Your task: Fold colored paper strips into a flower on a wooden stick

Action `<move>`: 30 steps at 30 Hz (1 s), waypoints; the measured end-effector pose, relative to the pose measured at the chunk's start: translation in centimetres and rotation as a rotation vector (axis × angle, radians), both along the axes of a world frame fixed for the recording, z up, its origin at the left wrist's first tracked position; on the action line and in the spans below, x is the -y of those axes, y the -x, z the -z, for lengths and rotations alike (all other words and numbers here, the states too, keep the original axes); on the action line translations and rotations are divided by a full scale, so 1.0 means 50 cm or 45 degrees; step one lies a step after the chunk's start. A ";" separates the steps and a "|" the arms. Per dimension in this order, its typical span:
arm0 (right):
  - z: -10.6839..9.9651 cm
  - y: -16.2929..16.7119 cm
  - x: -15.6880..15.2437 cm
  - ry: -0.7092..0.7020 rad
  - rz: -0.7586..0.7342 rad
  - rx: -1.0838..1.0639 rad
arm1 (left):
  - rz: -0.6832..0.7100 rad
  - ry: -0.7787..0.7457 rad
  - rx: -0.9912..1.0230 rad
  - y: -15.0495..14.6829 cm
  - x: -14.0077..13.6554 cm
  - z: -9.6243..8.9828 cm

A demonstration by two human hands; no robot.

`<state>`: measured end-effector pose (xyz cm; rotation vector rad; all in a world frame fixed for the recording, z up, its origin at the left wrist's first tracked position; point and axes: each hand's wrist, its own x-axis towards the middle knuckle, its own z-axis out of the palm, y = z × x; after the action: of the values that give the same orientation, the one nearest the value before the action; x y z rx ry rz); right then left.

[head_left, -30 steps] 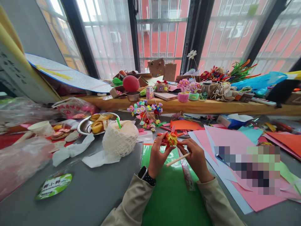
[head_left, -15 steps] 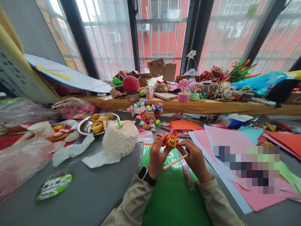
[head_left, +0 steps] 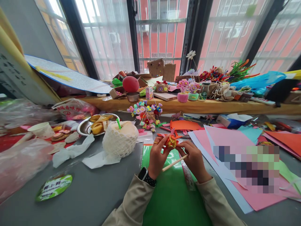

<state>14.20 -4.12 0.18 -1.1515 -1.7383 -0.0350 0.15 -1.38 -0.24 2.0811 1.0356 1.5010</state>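
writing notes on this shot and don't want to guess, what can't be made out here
All in the head view:
Left part of the red-and-yellow paper piece: covered by the left hand.
Upper end of the wooden stick: hidden in the right hand.
Whatever lies on part of the pink paper: masked by pixelation.
Near edge of the green sheet: cut off by the bottom edge.
Small print on the oval label: too small and blurred.

Folded paper (head_left: 172,142) red and gold; sheet (head_left: 175,197) green; watchband (head_left: 150,180) black, white-dotted.
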 end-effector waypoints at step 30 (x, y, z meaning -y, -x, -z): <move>-0.017 -0.011 0.005 0.078 0.069 -0.021 | 0.659 0.895 1.064 -0.006 -0.001 -0.026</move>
<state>14.75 -4.38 1.05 -1.2404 -1.7040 -0.0053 0.46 -1.31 1.07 0.9607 0.5088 1.2661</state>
